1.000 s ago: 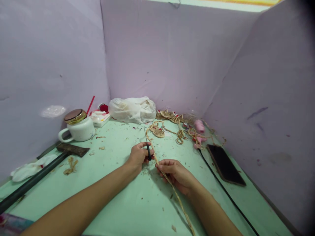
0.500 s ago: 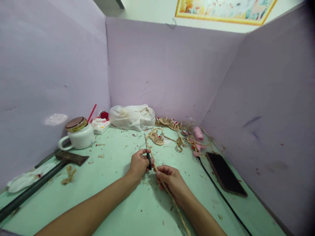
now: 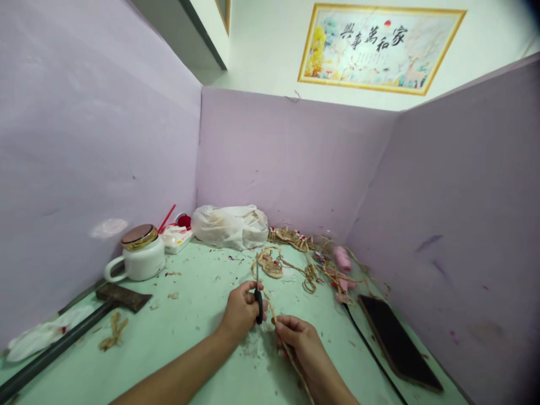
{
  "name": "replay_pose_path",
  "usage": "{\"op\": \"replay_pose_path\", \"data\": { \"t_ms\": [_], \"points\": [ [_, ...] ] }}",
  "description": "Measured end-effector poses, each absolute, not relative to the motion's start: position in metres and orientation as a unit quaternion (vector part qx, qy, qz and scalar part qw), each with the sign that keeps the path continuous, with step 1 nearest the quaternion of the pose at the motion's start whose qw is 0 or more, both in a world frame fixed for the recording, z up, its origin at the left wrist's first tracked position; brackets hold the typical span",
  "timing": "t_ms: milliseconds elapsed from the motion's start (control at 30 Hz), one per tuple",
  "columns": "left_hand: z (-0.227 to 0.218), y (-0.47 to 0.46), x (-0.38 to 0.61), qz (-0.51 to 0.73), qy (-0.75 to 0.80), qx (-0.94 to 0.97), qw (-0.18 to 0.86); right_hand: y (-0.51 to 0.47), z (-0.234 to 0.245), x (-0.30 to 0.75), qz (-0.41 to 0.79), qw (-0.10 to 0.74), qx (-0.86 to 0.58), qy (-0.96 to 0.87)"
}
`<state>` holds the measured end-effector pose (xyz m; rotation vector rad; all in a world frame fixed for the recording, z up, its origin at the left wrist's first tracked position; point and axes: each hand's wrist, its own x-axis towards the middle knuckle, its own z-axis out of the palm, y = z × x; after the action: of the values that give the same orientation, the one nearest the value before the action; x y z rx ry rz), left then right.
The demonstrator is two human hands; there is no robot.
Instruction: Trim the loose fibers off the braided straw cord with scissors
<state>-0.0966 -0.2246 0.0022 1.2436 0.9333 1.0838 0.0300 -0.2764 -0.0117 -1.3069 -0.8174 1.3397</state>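
My left hand (image 3: 242, 309) is closed round the black handles of a small pair of scissors (image 3: 259, 306), whose blades point away from me. Between thumb and fingers, my right hand (image 3: 297, 343) pinches a strand of braided straw cord (image 3: 292, 361). The cord runs from the bottom edge up past the scissors toward a flat woven straw piece (image 3: 270, 265) with a red bead on it. Whether the blades touch the cord I cannot tell. Loose coils of cord (image 3: 311, 278) lie to the right of the woven piece.
On the left are a white lidded mug (image 3: 145, 261) and a hammer-like tool (image 3: 122, 296) with a long dark handle. A white plastic bag (image 3: 230, 226) lies at the back. To the right are a pink thread spool (image 3: 342, 260), a phone (image 3: 399, 340) and a black cable (image 3: 371, 351).
The camera view has tilted up, so the table and both hands sit lower in the picture. My hands keep their holds on the scissors and the cord.
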Motion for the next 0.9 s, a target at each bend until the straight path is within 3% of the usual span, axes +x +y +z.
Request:
{"op": "replay_pose_path", "data": {
  "t_ms": [67,200,267,467,900],
  "points": [
    [0.010,-0.224,-0.109,0.414,0.387,0.655,0.499,-0.277,-0.005,0.036,0.556,0.535,-0.548,-0.323],
    [0.024,-0.226,-0.134,0.290,0.357,0.861,0.217,-0.281,0.014,0.047,0.566,0.546,-0.530,-0.316],
    [0.026,-0.227,-0.140,0.231,0.340,0.900,0.144,-0.284,0.021,0.049,0.575,0.544,-0.520,-0.321],
    [0.024,-0.228,-0.138,0.133,0.315,0.937,0.062,-0.285,0.024,0.049,0.592,0.525,-0.510,-0.337],
    [0.017,-0.227,-0.137,0.112,0.297,0.948,-0.013,-0.285,0.018,0.054,0.607,0.500,-0.502,-0.359]
  ]
}}
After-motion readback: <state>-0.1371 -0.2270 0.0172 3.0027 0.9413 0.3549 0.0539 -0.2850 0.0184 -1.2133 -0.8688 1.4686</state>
